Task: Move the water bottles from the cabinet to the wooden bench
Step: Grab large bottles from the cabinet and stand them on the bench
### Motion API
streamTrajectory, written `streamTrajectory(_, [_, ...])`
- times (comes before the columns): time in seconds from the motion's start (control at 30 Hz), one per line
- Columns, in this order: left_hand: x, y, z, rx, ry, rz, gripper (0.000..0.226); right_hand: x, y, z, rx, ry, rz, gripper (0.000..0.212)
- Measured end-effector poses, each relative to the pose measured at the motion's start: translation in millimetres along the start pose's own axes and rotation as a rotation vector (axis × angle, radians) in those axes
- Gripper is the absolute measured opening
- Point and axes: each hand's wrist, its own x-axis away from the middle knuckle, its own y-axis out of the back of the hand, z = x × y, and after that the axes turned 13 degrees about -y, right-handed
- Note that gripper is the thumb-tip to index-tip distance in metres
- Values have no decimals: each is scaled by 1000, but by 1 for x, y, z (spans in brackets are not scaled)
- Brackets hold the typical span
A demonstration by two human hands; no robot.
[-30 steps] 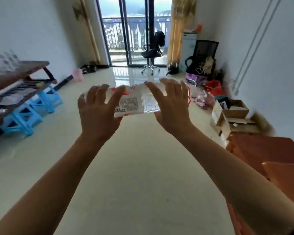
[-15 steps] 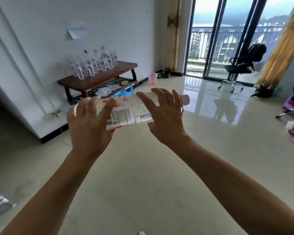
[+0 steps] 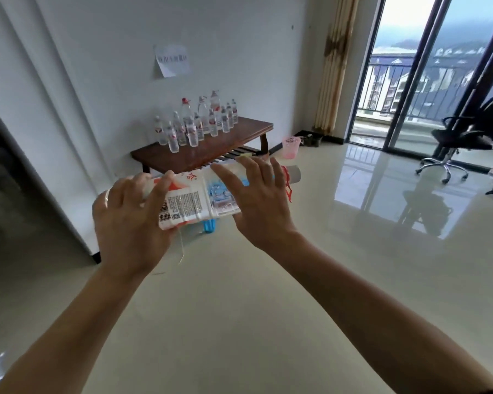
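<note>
A large clear water bottle [image 3: 195,199] with a red and white label lies sideways at chest height, held between both hands. My left hand [image 3: 128,217] grips its base end, fingers curled over the top. My right hand [image 3: 256,200] grips the neck end, where a red strap hangs by the white cap. Ahead, against the white wall, stands the wooden bench [image 3: 225,145]. Several water bottles [image 3: 195,123] stand upright in a cluster on its top. The cabinet is not in view.
A pink wastebasket [image 3: 291,146] stands on the floor right of the bench. A black office chair [image 3: 464,137] sits by the glass balcony doors at right. A dark doorway opens at left. Glossy tiled floor stretches between me and the bench.
The view has turned left and moved closer to the bench, which now sits ahead and larger. Both hands keep the same hold on the sideways bottle.
</note>
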Motion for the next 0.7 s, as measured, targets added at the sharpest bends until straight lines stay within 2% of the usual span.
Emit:
streamTrajectory(0.2, [-28, -105, 120, 37, 3, 57, 92, -79, -121, 54, 51, -37, -10, 103])
streamTrajectory(0.33, [-59, -168, 173, 89, -39, 59, 95, -123, -184, 64, 61, -60, 4, 105])
streamTrajectory(0.57, [-124, -300, 227, 109, -90, 12, 82, -205, -301, 37, 86, -87, -39, 110])
streamTrajectory(0.7, [-171, -398, 244, 83, -87, 72, 93, -255, -393, -3, 86, -94, -38, 118])
